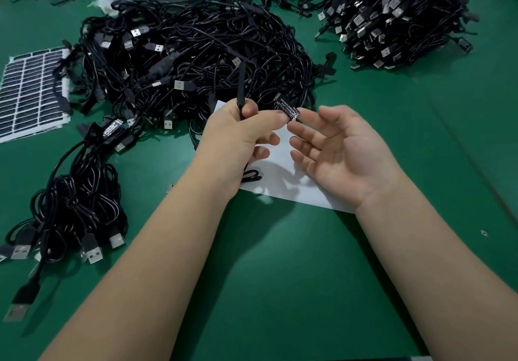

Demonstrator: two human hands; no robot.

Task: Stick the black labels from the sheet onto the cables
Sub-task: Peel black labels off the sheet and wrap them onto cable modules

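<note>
The left hand point(238, 133) has its grip clamped on a black cable point(241, 89), thumb and fingers pinching the thicker inline part so it stands up above the fist. A black label point(286, 108) with white print sits at the tips of that hand's fingers, and the right hand point(342, 150) is held open beside it, fingers apart, its index tip just touching the label's lower corner.

The risk I see from here: the label is loose at one end and could fold onto itself or catch a fingertip, which would spoil the adhesive. It could also go on crooked if the cable twists in the fist (the cord below hangs slack in a small loop).

Whether the label is already partly stuck to the cable I cannot quite tell from this angle.

Below the hands lies a white sheet point(283, 181) on the green worktop point(280, 276). The label sheet point(30, 94) lies far left, and a pile of unlabelled cables point(196, 52) sits behind, with finished bundles point(78, 209) near left.
</note>
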